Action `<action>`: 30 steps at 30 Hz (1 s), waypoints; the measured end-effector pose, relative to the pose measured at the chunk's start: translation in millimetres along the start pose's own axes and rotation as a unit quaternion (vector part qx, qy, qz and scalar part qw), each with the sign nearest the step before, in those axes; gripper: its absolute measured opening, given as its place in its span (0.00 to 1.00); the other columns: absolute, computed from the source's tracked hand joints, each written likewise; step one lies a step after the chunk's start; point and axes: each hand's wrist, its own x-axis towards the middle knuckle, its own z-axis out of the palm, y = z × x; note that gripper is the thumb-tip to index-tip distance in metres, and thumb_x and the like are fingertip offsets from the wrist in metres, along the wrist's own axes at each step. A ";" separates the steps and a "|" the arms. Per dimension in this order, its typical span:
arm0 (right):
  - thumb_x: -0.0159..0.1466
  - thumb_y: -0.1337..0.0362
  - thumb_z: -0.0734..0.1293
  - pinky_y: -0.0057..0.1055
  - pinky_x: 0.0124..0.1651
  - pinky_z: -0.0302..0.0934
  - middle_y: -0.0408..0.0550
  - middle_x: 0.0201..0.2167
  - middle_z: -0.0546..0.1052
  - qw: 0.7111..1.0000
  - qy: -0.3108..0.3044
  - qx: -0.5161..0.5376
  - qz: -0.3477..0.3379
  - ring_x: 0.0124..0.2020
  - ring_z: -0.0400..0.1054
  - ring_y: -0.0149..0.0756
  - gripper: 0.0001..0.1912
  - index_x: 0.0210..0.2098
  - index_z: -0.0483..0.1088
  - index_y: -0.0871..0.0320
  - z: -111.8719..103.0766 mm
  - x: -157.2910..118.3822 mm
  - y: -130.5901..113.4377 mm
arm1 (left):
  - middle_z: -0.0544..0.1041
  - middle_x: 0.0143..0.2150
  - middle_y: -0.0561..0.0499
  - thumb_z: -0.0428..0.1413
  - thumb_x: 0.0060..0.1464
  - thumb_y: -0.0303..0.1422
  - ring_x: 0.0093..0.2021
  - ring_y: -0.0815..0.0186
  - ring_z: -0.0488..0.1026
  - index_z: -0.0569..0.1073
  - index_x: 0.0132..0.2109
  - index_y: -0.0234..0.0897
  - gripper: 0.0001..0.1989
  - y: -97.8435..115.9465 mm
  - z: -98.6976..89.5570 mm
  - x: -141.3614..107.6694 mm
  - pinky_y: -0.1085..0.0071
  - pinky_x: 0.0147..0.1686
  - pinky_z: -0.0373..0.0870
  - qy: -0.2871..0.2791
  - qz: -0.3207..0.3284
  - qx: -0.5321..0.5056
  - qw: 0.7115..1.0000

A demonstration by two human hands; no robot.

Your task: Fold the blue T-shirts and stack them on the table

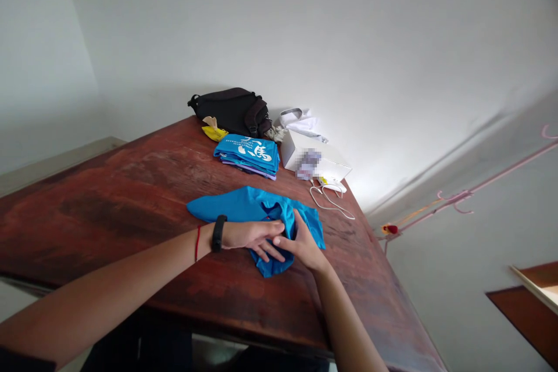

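Note:
A crumpled, shiny blue shirt [235, 202] lies on the dark red-brown wooden table [143, 186], its middle bunched up under both hands. My left hand [253, 237], with a black band and a red string at the wrist, reaches across the bunched part; its fingers are spread over the cloth. From the right, my right hand [305, 247] meets it, thumb pointing left near the left fingers. Cloth sits between the right thumb and forefinger, while the other right fingers are hidden.
Behind the shirt lies a folded stack of blue clothes [248, 154] with white print. Further back are a black backpack [231, 110], a yellow item [214, 132], a white box [314, 154], white cloth [300, 121] and a white cable [333, 207]. A pink rail [492, 177] stands right.

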 end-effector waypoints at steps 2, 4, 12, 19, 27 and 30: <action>0.56 0.50 0.74 0.37 0.50 0.65 0.46 0.44 0.78 1.000 0.016 -0.006 0.017 0.45 0.71 0.44 0.25 0.49 0.70 0.54 2.2 -0.5 -1.3 | 0.71 0.63 0.39 0.51 0.50 0.69 0.59 0.46 0.73 0.66 0.65 0.45 0.45 0.1 -1.4 0.6 0.56 0.51 0.70 -0.022 0.014 -0.039 0.999; 0.60 0.52 0.71 0.35 0.46 0.65 0.44 0.37 0.78 0.998 0.046 0.013 0.026 0.39 0.70 0.41 0.16 0.42 0.73 0.55 1.7 1.5 3.9 | 0.69 0.66 0.39 0.50 0.52 0.68 0.58 0.46 0.73 0.61 0.69 0.47 0.46 0.2 -4.2 1.4 0.56 0.50 0.70 -0.033 0.020 -0.071 0.997; 0.59 0.49 0.70 0.32 0.29 0.63 0.39 0.21 0.73 0.912 0.306 0.243 0.122 0.24 0.66 0.37 0.15 0.28 0.69 0.53 -16.8 15.5 30.0 | 0.81 0.42 0.39 0.51 0.63 0.52 0.38 0.55 0.79 0.70 0.60 0.33 0.30 7.2 -27.1 3.6 0.60 0.41 0.74 0.302 0.234 0.040 0.923; 0.56 0.46 0.72 0.33 0.29 0.65 0.39 0.20 0.73 0.886 0.306 0.330 0.115 0.25 0.68 0.38 0.17 0.26 0.69 0.52 -17.0 14.0 15.9 | 0.74 0.58 0.41 0.53 0.63 0.41 0.48 0.56 0.76 0.68 0.63 0.40 0.24 -16.9 -45.3 15.6 0.57 0.51 0.72 0.378 0.205 0.405 0.807; 0.55 0.43 0.73 0.34 0.29 0.68 0.41 0.21 0.75 0.876 0.245 0.405 0.099 0.23 0.70 0.38 0.21 0.27 0.70 0.53 -24.1 10.4 -2.7 | 0.69 0.65 0.35 0.60 0.56 0.43 0.40 0.55 0.78 0.61 0.69 0.39 0.36 -15.0 -55.3 29.6 0.55 0.45 0.73 0.303 0.047 0.411 0.859; 0.57 0.40 0.71 0.36 0.30 0.70 0.44 0.22 0.77 0.874 0.190 0.434 0.111 0.24 0.72 0.39 0.23 0.27 0.71 0.54 -31.6 7.2 -6.7 | 0.71 0.63 0.38 0.66 0.49 0.42 0.51 0.48 0.76 0.65 0.67 0.42 0.40 -0.7 -48.2 38.6 0.54 0.49 0.72 0.225 0.032 0.426 0.876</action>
